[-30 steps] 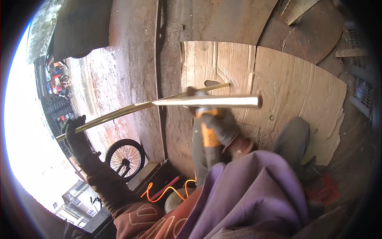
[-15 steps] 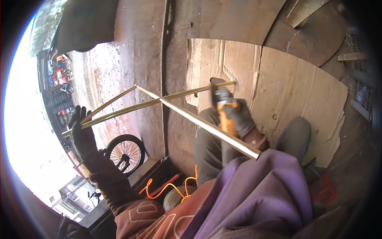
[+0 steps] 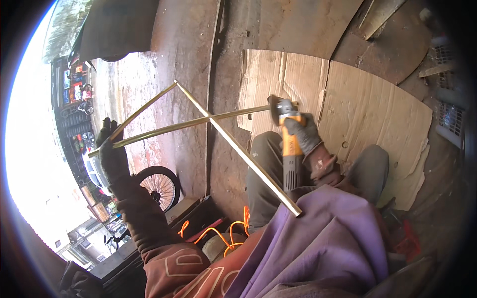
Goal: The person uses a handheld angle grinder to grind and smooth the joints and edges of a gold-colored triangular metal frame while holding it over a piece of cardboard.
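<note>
A frame of gold-coloured metal tubes [image 3: 164, 132] stretches across in front of me, with one long tube crossing another. My gloved left hand [image 3: 112, 155] is closed around its left corner, where two tubes meet, with the fingertips showing beyond the metal. In my gloved right hand [image 3: 304, 133] is a yellow and grey angle grinder [image 3: 292, 144], held by its body. The grinder's guard and disc side lies over the right end of the long tube; whether the disc touches the metal cannot be made out. The other tube's cut end [image 3: 297, 212] points toward my lap.
Flattened cardboard [image 3: 367, 109] covers the ground ahead and right. A spoked wheel [image 3: 158, 187] stands at the left below my forearm. An orange cord [image 3: 213, 232] loops beside my leg. Metal sheets and a plastic crate [image 3: 451, 118] sit at the far right.
The tube frame has turned: its peak has risen away from me and its near end has swung left and closer. The grinder, blurred before, now appears sharper and slightly further right.
</note>
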Action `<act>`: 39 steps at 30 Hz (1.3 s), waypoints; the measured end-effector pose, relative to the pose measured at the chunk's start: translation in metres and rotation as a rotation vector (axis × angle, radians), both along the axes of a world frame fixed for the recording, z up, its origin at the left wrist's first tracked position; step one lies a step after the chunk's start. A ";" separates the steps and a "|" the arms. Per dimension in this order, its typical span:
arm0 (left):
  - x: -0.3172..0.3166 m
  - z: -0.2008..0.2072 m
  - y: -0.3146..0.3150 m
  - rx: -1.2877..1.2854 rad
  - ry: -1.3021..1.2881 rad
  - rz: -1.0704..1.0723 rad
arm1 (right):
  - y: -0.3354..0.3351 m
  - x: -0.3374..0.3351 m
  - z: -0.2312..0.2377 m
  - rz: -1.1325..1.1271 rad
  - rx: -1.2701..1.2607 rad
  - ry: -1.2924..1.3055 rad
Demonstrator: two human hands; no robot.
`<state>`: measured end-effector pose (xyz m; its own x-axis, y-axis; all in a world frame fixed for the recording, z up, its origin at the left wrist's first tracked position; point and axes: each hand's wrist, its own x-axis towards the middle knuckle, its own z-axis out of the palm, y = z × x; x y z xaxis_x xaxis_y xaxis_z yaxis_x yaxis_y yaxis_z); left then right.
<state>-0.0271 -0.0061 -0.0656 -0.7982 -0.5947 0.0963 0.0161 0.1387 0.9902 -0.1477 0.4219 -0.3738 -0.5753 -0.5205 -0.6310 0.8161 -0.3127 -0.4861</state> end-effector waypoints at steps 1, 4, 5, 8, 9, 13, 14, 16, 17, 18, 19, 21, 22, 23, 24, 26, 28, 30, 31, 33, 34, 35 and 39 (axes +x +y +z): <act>0.003 0.000 -0.001 0.015 0.016 -0.001 | 0.005 -0.001 -0.011 -0.037 0.045 -0.051; -0.007 -0.005 -0.012 -0.035 0.015 -0.050 | 0.004 0.003 0.007 0.005 -0.020 -0.043; -0.007 -0.007 -0.013 -0.031 0.019 -0.048 | -0.002 0.009 0.010 0.032 -0.074 0.002; -0.014 -0.007 -0.023 0.023 0.046 -0.080 | -0.028 0.026 0.064 0.066 -0.050 0.136; -0.014 -0.005 -0.024 0.017 0.039 -0.079 | -0.034 0.031 0.067 0.084 -0.056 0.185; -0.014 -0.010 -0.029 0.058 0.054 -0.083 | -0.008 0.013 0.034 -0.026 -0.053 -0.093; -0.014 -0.015 -0.034 0.088 0.067 -0.090 | 0.007 0.002 0.021 0.030 -0.023 -0.146; -0.005 -0.011 -0.031 0.075 0.076 -0.042 | 0.011 -0.006 0.007 0.123 -0.009 -0.158; -0.008 -0.014 -0.031 0.080 0.080 -0.033 | 0.009 0.001 0.001 0.124 -0.007 -0.119; -0.019 -0.019 -0.031 0.084 0.073 -0.029 | 0.010 0.011 0.000 0.109 0.003 -0.090; -0.027 -0.020 -0.028 0.077 0.065 -0.015 | -0.010 0.023 0.013 0.006 0.064 -0.004; -0.020 -0.014 -0.025 0.057 0.060 0.015 | -0.033 0.028 0.054 0.082 -0.075 0.152; -0.022 -0.013 -0.025 0.063 0.057 -0.002 | -0.046 0.030 0.058 0.119 0.033 0.301; -0.025 -0.013 -0.026 0.073 0.060 -0.023 | -0.047 0.029 0.056 0.097 0.043 0.288; -0.029 -0.013 -0.026 0.081 0.056 -0.047 | -0.048 0.030 0.054 0.076 0.052 0.270; -0.022 -0.010 -0.025 0.086 0.062 -0.062 | -0.041 0.026 0.044 0.041 0.005 0.163; -0.024 -0.011 -0.019 0.055 0.076 -0.039 | -0.018 0.018 0.032 -0.012 0.021 -0.060; -0.024 -0.015 -0.020 0.037 0.093 -0.018 | -0.006 0.009 0.027 0.003 0.041 -0.133; -0.024 -0.018 -0.022 0.036 0.106 -0.011 | -0.003 0.007 0.027 0.008 0.051 -0.172; -0.023 -0.020 -0.022 0.030 0.117 -0.010 | -0.023 0.014 0.036 0.021 -0.077 -0.021; -0.026 -0.019 -0.021 0.027 0.112 -0.020 | -0.038 0.017 0.054 -0.001 -0.066 0.075; -0.047 -0.023 -0.022 0.044 0.105 -0.068 | -0.039 0.019 0.071 0.037 -0.090 0.076; -0.055 -0.009 0.016 -0.389 -0.145 0.165 | -0.045 0.033 0.062 0.118 0.030 0.278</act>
